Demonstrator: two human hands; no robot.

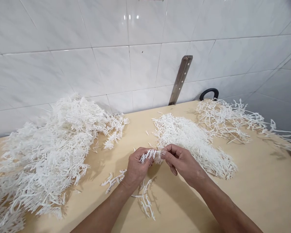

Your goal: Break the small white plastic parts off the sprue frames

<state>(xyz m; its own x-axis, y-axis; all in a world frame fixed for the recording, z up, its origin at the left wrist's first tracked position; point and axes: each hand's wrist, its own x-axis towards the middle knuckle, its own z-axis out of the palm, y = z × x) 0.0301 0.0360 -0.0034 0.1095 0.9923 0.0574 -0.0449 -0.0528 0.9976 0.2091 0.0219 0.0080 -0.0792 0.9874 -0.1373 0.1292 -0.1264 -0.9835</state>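
Observation:
At the middle of the table, my left hand is closed around a white branched plastic sprig. Its thin, feathery tips stick out above the thumb, and bare forked stems hang out below the hand. My right hand pinches at the right end of the sprig with thumb and forefinger; the exact contact is too small to make out. Just behind my right hand lies a dense heap of short white sprigs.
A large, loose pile of white feathery branches covers the table's left side. Stripped, bare branches lie at the back right by a black curved handle. A metal strip with holes leans against the tiled wall.

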